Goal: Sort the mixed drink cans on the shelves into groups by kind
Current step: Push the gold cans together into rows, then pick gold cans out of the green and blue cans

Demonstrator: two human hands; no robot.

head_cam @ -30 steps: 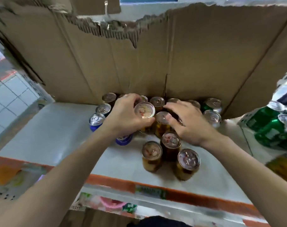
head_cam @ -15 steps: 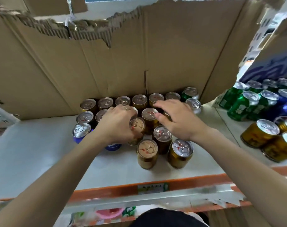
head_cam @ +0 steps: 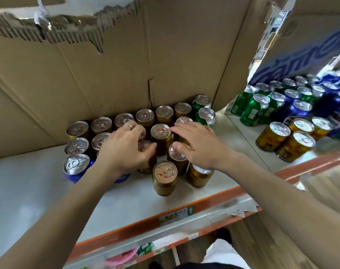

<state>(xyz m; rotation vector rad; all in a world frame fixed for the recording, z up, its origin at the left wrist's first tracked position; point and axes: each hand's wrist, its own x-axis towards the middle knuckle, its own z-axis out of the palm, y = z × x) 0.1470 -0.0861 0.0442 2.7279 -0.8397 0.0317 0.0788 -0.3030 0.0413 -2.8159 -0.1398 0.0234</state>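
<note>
glossy metal cans [head_cam: 164, 177] on a smooth shelf [head_cam: 29, 181], rough torn cardboard [head_cam: 107, 65] behind.

We get bright, even light, strongest thru the torn gap top-left. The white shelf [head_cam: 39, 191] looks pale w/ a soft sheen. Shadows are soft, just dark patches between the gold cans [head_cam: 164, 177]. Their lids give mild glare. The wide-angle lens bows the cardboard [head_cam: 126, 74] outward twd the edges. The right-side cans [head_cam: 281, 105] & blue-printed box [head_cam: 310, 51] are smeared by motion blur. The bottom edge is soft too, the centre approx sharp.
</note>
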